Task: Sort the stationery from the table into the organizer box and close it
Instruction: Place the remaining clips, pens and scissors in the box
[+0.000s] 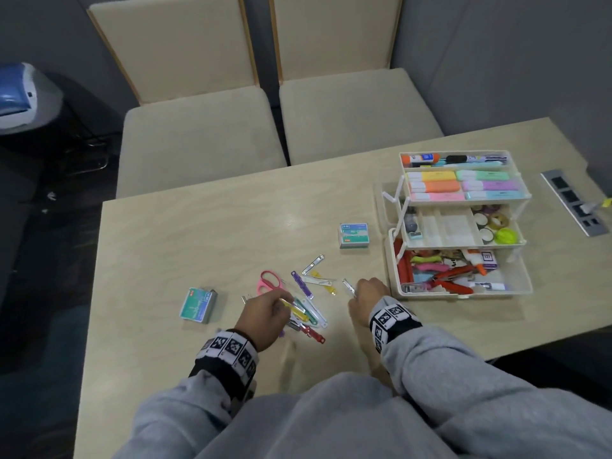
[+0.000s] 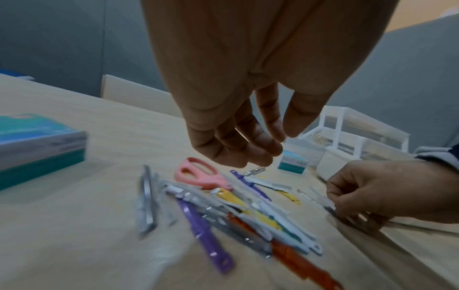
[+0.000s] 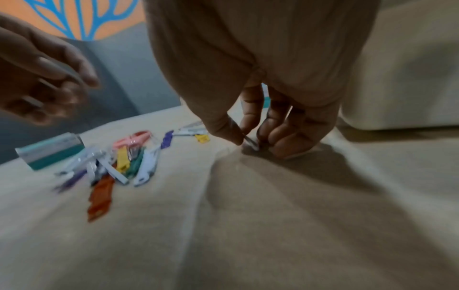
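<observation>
The white plastic tiered organizer box point(image 1: 463, 226) stood open at the right of the head view on the pale wooden counter point(image 1: 198, 233), its trays stepped back: pastel highlighters point(image 1: 463, 185) in an upper tray, tape rolls point(image 1: 495, 226) in the middle one, mixed tools in the bottom bin. Left of the box, at the centre of the frame, lay a loose heap of coloured plastic and metal paper fasteners point(image 1: 308, 313), purple, yellow, green, white and red strips overlapping each other. Pink-handled scissors point(image 1: 270, 281) lay touching the upper left edge of that heap. One teal staple box point(image 1: 353, 236) sat between the heap and the organizer; another teal staple box point(image 1: 198, 305) sat at the left of the heap.

The right hand point(image 1: 369, 298), just beside the organizer's lower left corner, had its grip pinching a thin silver metal fastener strip point(image 1: 348, 287) between thumb and fingertips, knuckles low on the counter in the right wrist view. The left hand point(image 1: 265, 313) hung over the left side of the heap; in the left wrist view its fingers point(image 2: 238, 149) were loosely curled above the strips and held nothing.

Both wrists wore black bands with square printed markers point(image 1: 231, 347), over grey sleeves point(image 1: 463, 376). Two beige cushioned chairs point(image 1: 205, 127) stood beyond the counter at the top of the frame.
</observation>
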Available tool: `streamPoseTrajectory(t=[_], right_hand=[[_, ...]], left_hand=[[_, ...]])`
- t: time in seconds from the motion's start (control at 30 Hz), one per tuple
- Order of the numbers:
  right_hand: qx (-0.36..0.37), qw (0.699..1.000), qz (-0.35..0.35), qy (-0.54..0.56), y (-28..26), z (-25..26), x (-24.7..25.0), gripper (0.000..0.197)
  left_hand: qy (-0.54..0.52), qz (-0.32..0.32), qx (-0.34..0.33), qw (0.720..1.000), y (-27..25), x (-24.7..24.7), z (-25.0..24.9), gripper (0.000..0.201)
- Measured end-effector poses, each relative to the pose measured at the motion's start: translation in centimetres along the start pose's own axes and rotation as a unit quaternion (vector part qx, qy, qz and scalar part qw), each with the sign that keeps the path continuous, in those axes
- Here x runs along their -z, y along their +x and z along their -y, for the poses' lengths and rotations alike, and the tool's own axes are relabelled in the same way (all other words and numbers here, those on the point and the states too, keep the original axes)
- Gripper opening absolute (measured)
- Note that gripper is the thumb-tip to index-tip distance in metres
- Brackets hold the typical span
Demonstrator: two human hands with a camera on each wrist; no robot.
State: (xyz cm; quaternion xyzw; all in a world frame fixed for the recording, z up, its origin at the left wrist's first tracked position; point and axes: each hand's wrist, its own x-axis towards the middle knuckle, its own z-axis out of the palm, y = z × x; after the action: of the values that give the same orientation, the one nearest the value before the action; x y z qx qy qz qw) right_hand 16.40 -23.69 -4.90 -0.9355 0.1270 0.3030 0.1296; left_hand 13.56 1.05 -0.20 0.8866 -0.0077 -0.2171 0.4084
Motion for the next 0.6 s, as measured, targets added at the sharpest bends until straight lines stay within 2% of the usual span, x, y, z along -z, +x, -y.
streamPoseTrajectory(t=[0.07, 0.13, 0.2, 0.27, 0.33, 0.4, 0.5, 0.6], right_hand=[[0.054, 0.998, -0.023, 0.027, -0.7, -0.6, 0.1, 0.012], [0.139, 0.986, -0.016, 0.085, -1.5, -1.1, 0.6, 0.003], [0.246, 0.964, 0.011, 0.105, -2.3, -1.1, 1.3, 0.003], [0.305, 0.943, 0.027, 0.133, -2.8, -1.0, 1.4, 0.008], [0.297, 0.938, 0.042, 0.177, -2.6, -1.4, 1.2, 0.009], [0.244, 0.948, 0.037, 0.199, -1.9, -2.2, 0.9, 0.009], [0.168, 0.983, -0.022, 0.075, -0.4, -3.3, 0.6, 0.025], [0.150, 0.988, -0.022, -0.035, 0.2, -2.5, 0.3, 0.025]], left_hand=[[-0.017, 0.009, -0.024, 1.000, 0.8, -0.9, -1.4, 0.021], [-0.022, 0.027, -0.039, 0.999, 1.5, -2.1, -2.4, 0.028], [-0.013, 0.063, -0.034, 0.997, 1.8, -3.4, -3.5, 0.041], [-0.019, 0.094, -0.029, 0.995, 2.1, -4.8, -4.4, 0.034], [-0.049, 0.082, 0.008, 0.995, 2.4, -5.9, -4.5, 0.013], [-0.043, 0.038, 0.058, 0.997, 2.7, -6.3, -4.0, 0.009], [-0.051, -0.022, 0.119, 0.991, 2.5, -6.3, -2.6, 0.015], [-0.093, -0.037, 0.155, 0.983, 2.2, -5.9, -1.2, 0.017]])
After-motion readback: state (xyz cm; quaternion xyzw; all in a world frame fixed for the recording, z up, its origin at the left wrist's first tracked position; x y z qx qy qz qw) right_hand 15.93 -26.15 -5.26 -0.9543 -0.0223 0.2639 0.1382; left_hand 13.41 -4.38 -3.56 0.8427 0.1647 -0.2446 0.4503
